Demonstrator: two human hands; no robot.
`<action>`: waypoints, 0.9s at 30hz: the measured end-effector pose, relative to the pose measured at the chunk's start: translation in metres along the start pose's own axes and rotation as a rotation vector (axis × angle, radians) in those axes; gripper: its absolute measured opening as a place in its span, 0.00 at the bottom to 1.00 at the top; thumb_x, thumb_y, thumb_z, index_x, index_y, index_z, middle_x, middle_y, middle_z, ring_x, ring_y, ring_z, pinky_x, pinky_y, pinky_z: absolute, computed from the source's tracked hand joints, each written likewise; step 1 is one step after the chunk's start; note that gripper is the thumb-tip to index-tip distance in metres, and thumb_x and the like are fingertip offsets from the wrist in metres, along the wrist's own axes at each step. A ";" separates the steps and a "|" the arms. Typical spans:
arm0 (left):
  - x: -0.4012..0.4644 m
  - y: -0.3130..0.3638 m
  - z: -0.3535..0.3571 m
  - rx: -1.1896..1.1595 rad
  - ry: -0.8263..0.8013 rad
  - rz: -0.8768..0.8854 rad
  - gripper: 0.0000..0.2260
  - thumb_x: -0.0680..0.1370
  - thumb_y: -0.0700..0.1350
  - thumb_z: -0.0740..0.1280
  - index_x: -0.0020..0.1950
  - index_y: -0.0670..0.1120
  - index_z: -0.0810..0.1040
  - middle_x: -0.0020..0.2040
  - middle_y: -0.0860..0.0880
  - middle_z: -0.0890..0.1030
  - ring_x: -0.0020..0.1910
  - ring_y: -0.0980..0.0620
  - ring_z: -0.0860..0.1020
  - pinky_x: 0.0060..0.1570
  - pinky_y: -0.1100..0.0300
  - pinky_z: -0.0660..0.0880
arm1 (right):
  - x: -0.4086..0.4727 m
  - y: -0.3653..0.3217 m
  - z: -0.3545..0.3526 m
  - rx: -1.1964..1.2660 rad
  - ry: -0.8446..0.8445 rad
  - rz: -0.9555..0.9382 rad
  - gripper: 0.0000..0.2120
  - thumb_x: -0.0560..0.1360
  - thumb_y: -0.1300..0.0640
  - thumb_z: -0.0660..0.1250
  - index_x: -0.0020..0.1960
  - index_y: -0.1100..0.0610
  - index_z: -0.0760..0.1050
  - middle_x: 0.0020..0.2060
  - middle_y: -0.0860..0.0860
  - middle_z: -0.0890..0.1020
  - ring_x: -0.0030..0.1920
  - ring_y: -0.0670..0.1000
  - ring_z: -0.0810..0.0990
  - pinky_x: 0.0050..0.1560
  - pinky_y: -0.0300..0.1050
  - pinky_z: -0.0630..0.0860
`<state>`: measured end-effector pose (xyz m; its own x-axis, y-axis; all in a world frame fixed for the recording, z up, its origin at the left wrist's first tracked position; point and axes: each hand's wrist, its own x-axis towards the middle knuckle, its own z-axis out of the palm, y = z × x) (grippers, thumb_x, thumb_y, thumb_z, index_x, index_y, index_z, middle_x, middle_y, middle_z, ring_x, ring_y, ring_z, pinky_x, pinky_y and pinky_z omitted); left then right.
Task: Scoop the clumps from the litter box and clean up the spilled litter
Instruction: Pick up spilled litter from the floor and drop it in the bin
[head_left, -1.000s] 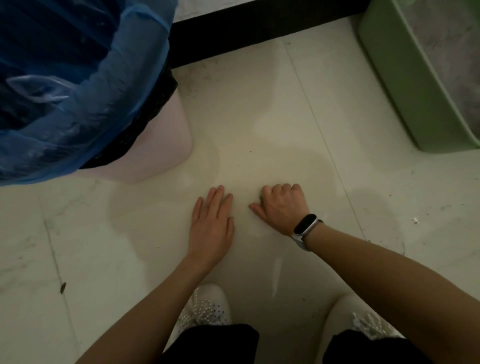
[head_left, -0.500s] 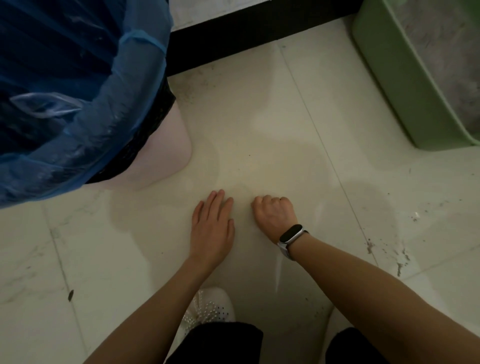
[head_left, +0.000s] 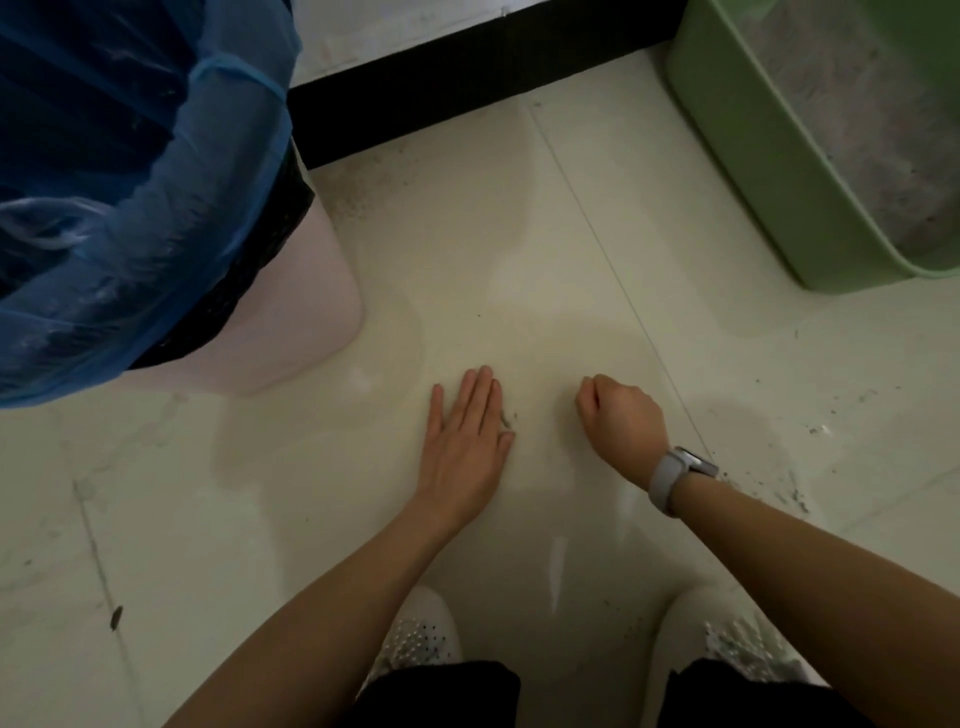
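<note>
My left hand (head_left: 465, 439) lies flat on the pale floor tile with its fingers straight and together. A small smear of dark litter grains (head_left: 508, 419) sits at its right edge. My right hand (head_left: 621, 413) is on the floor a short way to the right, fingers curled under into a loose fist; I cannot see anything inside it. More spilled litter (head_left: 795, 493) is scattered right of my right wrist. The green litter box (head_left: 769, 171) with grey litter stands at the upper right.
A pink bin (head_left: 306, 322) lined with a blue plastic bag (head_left: 130, 208) stands at the upper left. A black skirting strip (head_left: 467, 78) runs along the wall behind. Fine grit lies near the skirting. My white shoes (head_left: 421, 634) are at the bottom.
My right hand has moved to the right, away from my left hand, which stayed flat. The gap between the hands has widened.
</note>
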<state>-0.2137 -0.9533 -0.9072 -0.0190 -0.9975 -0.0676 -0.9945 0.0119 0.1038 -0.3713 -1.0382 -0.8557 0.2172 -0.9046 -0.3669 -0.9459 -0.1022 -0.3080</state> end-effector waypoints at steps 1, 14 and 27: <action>0.000 0.004 0.001 -0.013 0.031 0.006 0.25 0.76 0.51 0.52 0.66 0.39 0.72 0.67 0.42 0.72 0.67 0.46 0.70 0.68 0.42 0.59 | -0.001 0.002 -0.001 0.018 0.002 0.017 0.17 0.81 0.55 0.52 0.34 0.59 0.62 0.40 0.64 0.79 0.43 0.65 0.76 0.36 0.46 0.58; 0.033 -0.018 -0.002 0.192 0.204 0.254 0.21 0.72 0.61 0.56 0.32 0.45 0.72 0.30 0.46 0.72 0.29 0.47 0.71 0.36 0.54 0.57 | 0.005 0.000 -0.005 0.138 -0.014 0.105 0.20 0.80 0.56 0.52 0.29 0.55 0.56 0.39 0.65 0.78 0.42 0.65 0.74 0.37 0.47 0.60; 0.042 -0.014 -0.009 0.258 0.199 0.472 0.10 0.72 0.37 0.59 0.31 0.46 0.72 0.28 0.48 0.70 0.27 0.48 0.69 0.35 0.56 0.55 | 0.012 -0.015 -0.010 0.149 -0.028 0.152 0.21 0.80 0.55 0.52 0.30 0.56 0.56 0.40 0.65 0.78 0.43 0.64 0.75 0.37 0.47 0.60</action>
<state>-0.1997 -0.9960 -0.9026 -0.4720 -0.8737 0.1180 -0.8764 0.4505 -0.1702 -0.3570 -1.0519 -0.8467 0.0835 -0.8926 -0.4430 -0.9225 0.0990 -0.3732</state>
